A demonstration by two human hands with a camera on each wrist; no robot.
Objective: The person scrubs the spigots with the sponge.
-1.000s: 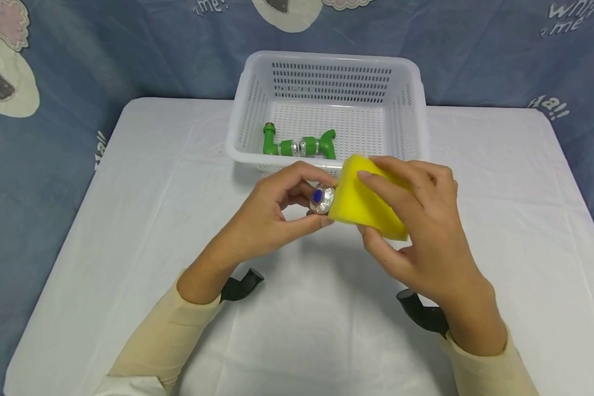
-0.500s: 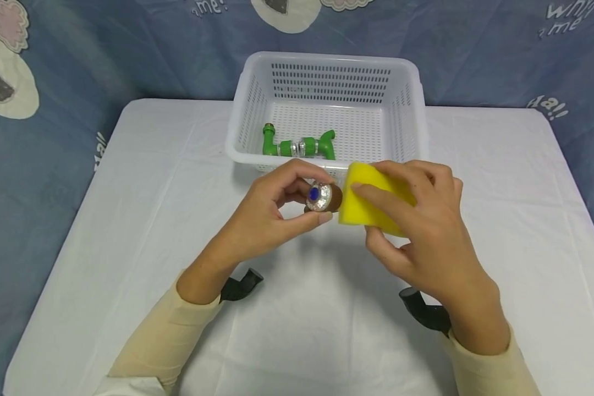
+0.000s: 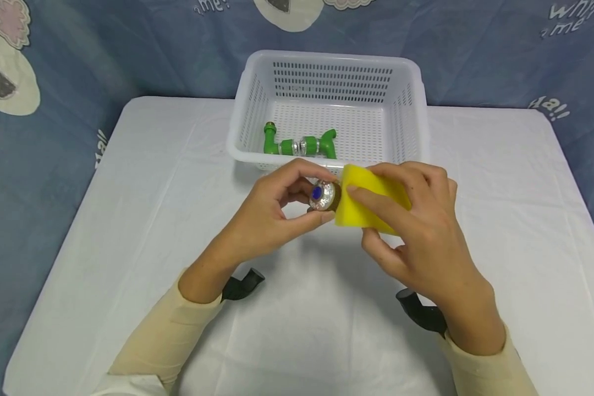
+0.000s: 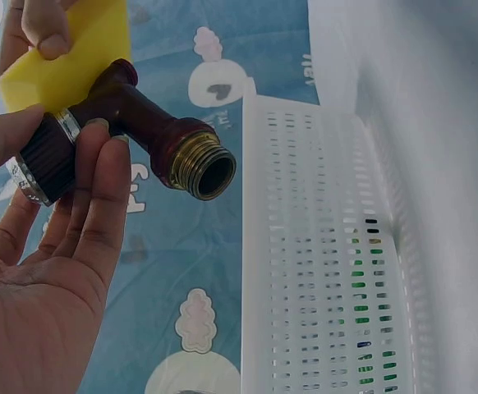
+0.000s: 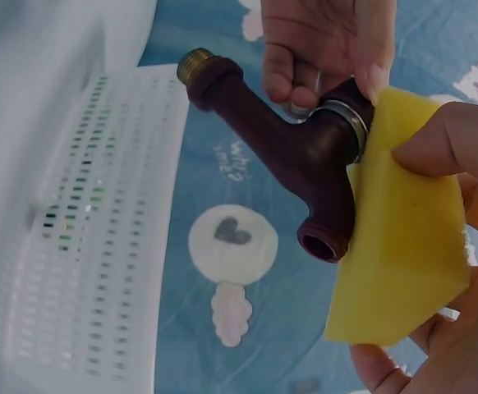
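Note:
A dark brown-red water tap with a brass threaded end is held by its knob in my left hand. In the head view its silver cap with a blue centre faces up toward me. The left thumb and fingers pinch the ribbed knob from both sides. My right hand grips a yellow sponge, thumb and fingers on opposite sides. The sponge presses against the tap's body beside the spout. Most of the tap is hidden in the head view.
Behind the hands stands a white perforated basket with green taps inside, near its front wall. The table has a white cloth. A blue printed curtain hangs behind. Black curved pieces stick out at both wrists.
The sponge first drew right, away from the tap, then came slightly left against it again. It also sits a little lower than a second ago. The left hand keeps its hold, nearly still.

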